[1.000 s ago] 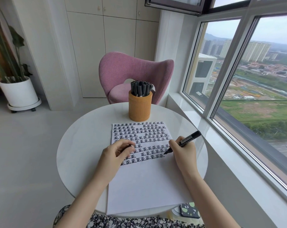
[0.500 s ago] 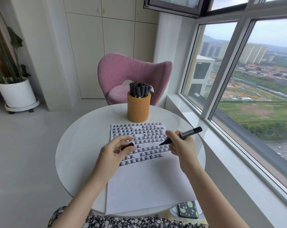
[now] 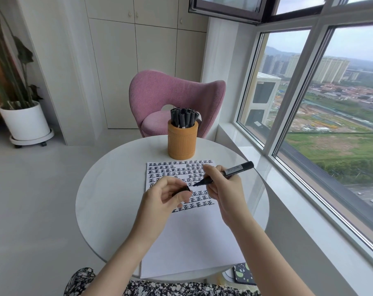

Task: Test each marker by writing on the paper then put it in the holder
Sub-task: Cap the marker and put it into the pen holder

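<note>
Bright daylight comes in through the big window [image 3: 322, 116] — the picture is sharp, but edges bend outward.

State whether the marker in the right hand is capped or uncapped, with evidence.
Uncapped: the marker shows its bare tip, and the left hand holds the black cap apart.

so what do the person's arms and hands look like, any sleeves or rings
Both forearms are bare up to the frame edge, with no sleeves in view. The left hand and right hand show no rings, watch or gloves. Only a black and white floral garment shows at the lap.
</note>
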A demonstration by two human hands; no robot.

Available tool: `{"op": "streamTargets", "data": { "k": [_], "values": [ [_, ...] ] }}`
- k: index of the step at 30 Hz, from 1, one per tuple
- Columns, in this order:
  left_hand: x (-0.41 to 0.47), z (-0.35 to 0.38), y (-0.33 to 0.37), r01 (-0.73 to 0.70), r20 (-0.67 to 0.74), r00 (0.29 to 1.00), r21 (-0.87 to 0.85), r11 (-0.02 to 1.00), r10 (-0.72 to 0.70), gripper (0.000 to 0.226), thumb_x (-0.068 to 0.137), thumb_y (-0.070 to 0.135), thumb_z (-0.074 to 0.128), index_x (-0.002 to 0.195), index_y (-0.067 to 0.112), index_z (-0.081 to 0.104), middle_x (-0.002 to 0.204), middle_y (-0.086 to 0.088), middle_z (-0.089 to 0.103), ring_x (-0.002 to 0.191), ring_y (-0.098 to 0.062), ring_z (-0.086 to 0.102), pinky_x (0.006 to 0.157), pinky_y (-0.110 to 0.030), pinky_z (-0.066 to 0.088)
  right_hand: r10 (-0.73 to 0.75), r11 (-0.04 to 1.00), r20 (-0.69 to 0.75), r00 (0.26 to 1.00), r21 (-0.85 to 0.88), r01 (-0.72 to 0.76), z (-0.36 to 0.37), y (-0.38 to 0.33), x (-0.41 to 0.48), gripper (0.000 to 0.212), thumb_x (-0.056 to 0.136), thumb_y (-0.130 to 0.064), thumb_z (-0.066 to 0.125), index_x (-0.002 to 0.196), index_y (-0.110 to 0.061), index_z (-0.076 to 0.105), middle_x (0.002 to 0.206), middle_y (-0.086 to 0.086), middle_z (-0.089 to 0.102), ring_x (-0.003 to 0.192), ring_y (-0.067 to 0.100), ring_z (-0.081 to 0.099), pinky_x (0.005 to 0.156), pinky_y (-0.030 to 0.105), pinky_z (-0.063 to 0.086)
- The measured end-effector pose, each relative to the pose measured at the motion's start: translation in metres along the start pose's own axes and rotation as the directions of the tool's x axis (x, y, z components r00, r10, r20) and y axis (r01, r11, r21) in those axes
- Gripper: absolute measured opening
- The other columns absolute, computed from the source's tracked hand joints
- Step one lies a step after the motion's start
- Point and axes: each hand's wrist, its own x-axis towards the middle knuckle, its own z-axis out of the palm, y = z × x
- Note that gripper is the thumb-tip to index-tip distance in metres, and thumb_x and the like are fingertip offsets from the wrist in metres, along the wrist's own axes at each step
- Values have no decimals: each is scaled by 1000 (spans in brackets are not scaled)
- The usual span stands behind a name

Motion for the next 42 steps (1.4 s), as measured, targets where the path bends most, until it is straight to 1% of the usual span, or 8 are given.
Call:
{"op": "streamTargets", "data": {
  "k": [12, 19, 24, 29, 33, 35, 37, 42],
  "values": [
    [-1, 14, 7, 21, -31, 999, -38, 999, -22, 16, 75, -2, 71, 85, 3, 60, 78, -7, 72, 65, -10, 66, 59, -15, 50, -31, 997, 26, 999, -68, 32, 12, 7, -9, 40, 87, 0, 58, 58, -13, 34, 47, -3, 32, 39, 8, 27, 40, 15, 27],
    [-5, 16, 6, 4, -79, 997, -34, 999, -7, 13, 74, 0, 73, 75, 4, 60, 70, -1, 73, 63, -16, 66, 65, -23, 54, -81, 987, 15, 997, -135, 83, 16, 11, -7, 30, 81, 6, 54, 58, 2, 35, 59, 9, 29, 53, 21, 32, 44, 24, 34],
    [-8, 16, 5, -3, -121, 993, 33, 999, 7, 14, 74, 5, 74, 75, 4, 60, 70, -1, 73, 61, -16, 67, 68, -26, 54, -50, 990, 31, 998, -134, 54, 18, 13, -8, 34, 81, 4, 58, 55, -7, 39, 52, 7, 35, 47, 22, 40, 41, 25, 41],
    [-5, 13, 7, -2, -121, 993, 51, 999, 8, 13, 77, 4, 72, 81, 3, 60, 74, -1, 73, 65, -16, 67, 68, -25, 54, -5, 988, 103, 995, -152, 20, 18, 9, -11, 45, 86, -11, 67, 53, -14, 37, 41, -6, 34, 35, 8, 31, 40, 16, 29],
    [-2, 3, 10, -23, -91, 995, 109, 994, 33, 12, 80, 9, 71, 88, 16, 65, 81, 2, 74, 72, -15, 68, 68, -22, 53, 58, 996, 114, 992, -80, -49, 6, 4, -3, 33, 83, -40, 67, 81, -9, 57, 50, -2, 22, 46, 12, 19, 47, 23, 15],
    [0, -4, 11, -38, -85, 995, 139, 990, 50, 13, 80, 9, 71, 88, 18, 68, 82, 3, 74, 73, -13, 68, 69, -17, 51, -7, 999, 88, 996, -47, 11, -5, -2, 3, 28, 84, -34, 67, 88, -8, 58, 53, 1, 25, 49, 14, 21, 50, 26, 14],
    [2, -11, 11, -41, -91, 994, 165, 985, 56, 13, 79, 9, 71, 89, 17, 69, 85, 4, 74, 78, -9, 69, 72, -14, 50, -85, 990, 110, 990, -102, 96, -15, -5, 7, 18, 87, -23, 66, 81, -9, 57, 53, 3, 31, 49, 14, 24, 49, 24, 17],
    [8, -16, 11, -28, -128, 991, 156, 987, 49, 15, 76, 10, 73, 90, 14, 72, 80, 0, 74, 69, -12, 68, 67, -17, 53, -154, 962, 146, 977, -202, 182, -14, 0, 10, 23, 92, -18, 62, 75, -4, 54, 47, -5, 39, 44, 10, 29, 44, 17, 25]
  ]
}}
